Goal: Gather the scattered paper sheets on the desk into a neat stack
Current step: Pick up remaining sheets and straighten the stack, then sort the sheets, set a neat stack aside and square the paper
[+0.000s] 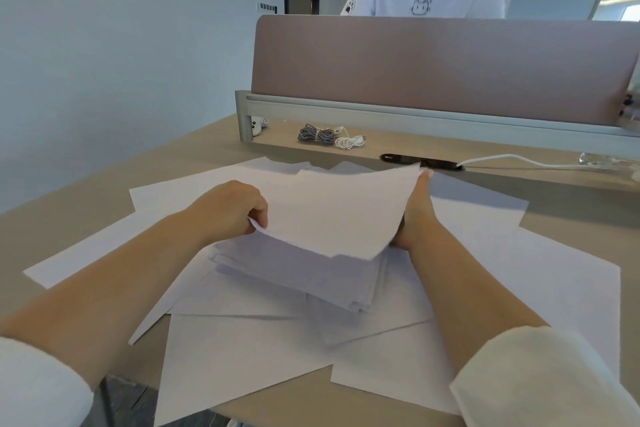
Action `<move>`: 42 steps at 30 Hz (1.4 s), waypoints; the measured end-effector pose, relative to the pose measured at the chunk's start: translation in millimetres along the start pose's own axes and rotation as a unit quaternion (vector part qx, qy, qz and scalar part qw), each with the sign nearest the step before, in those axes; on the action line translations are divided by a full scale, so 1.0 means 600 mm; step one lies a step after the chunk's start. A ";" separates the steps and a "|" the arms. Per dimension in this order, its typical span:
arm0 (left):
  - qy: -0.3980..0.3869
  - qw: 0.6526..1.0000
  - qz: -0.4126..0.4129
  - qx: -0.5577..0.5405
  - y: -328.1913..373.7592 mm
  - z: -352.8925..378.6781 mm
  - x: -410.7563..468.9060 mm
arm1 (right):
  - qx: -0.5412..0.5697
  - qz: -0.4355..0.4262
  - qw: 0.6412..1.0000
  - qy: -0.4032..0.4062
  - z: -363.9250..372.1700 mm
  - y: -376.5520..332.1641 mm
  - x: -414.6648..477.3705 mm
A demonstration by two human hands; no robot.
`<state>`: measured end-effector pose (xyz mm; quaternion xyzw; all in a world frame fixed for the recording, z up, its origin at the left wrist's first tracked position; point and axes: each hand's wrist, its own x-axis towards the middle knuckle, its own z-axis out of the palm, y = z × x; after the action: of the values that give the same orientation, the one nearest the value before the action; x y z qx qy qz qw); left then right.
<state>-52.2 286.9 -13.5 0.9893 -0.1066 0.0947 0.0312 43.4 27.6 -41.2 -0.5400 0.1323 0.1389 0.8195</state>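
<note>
— Left grip (230,208) is curled round the left corner of the lifted stack (339,208); right grip (417,215) is set against its right edge, clasp not discernible.
— Counts?
— One stack, held over mid-worktop (52,211). At least six flat white loose sheets (225,374) are spread beneath. Two cable coils (315,133) are noted by a mauve fabric divider (433,62).

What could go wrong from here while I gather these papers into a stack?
The top sheet, pinched at one corner by the left hand, bows upward; it may crease or slide off the pile.
The pile's edges are fanned, and the right hand meets only one side, so sheets could slip out.
A loose sheet overhangs the near edge of the desk; a forearm might sweep it to the floor.
</note>
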 end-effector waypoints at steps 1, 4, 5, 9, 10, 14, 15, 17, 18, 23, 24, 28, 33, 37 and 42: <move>-0.007 1.000 0.001 -0.001 -0.003 0.003 -0.001 | -0.008 0.001 1.000 0.003 -0.001 0.001 0.002; -0.033 0.998 0.012 -0.052 -0.005 0.007 -0.007 | -0.068 0.001 0.997 -0.027 0.002 0.003 -0.014; -0.038 0.997 0.024 -0.068 -0.006 0.008 -0.008 | -0.091 0.001 0.995 -0.028 0.004 0.003 -0.017; -0.109 0.985 0.039 -0.125 -0.018 0.004 -0.008 | -0.167 -0.010 0.985 0.035 0.007 0.003 -0.015; -0.149 0.976 0.017 -0.159 -0.021 -0.002 -0.010 | -0.185 -0.014 0.982 0.046 0.007 0.001 -0.014; -0.175 0.901 -0.112 -0.380 -0.029 -0.025 -0.003 | -0.233 -0.022 0.970 0.070 0.006 0.002 -0.008; -0.152 0.891 -0.156 -0.399 -0.029 -0.025 0.004 | -0.250 -0.025 0.965 0.076 0.007 0.002 -0.006; -0.134 0.889 -0.234 -0.371 -0.027 -0.016 0.022 | -0.271 -0.037 0.958 0.082 0.008 0.001 -0.003; -0.136 0.897 -0.256 -0.334 -0.024 -0.012 0.028 | -0.268 -0.038 0.959 0.079 0.009 0.001 -0.005; -0.185 0.911 -0.299 -0.216 -0.017 0.012 0.045 | -0.232 -0.029 0.971 0.054 0.018 -0.001 -0.015; -0.180 0.908 -0.305 -0.222 -0.016 0.013 0.046 | -0.233 -0.036 0.971 0.042 0.021 -0.001 -0.016; -0.149 0.890 -0.330 -0.276 -0.017 0.009 0.048 | -0.292 -0.066 0.953 0.048 0.029 -0.001 -0.020; -0.159 0.872 -0.331 -0.324 -0.023 0.005 0.048 | -0.213 -0.018 0.977 0.028 0.039 -0.006 -0.028; -0.137 0.860 -0.343 -0.352 -0.021 0.009 0.050 | -0.085 0.011 0.996 0.008 0.030 -0.007 -0.038; -0.142 0.867 -0.337 -0.338 -0.017 0.016 0.049 | -0.281 0.022 0.959 -0.005 0.032 -0.001 -0.049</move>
<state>-20.2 290.2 -17.5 0.8967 0.2043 -0.1047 0.3785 17.9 42.6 -22.7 -0.7449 0.0954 0.1918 0.6318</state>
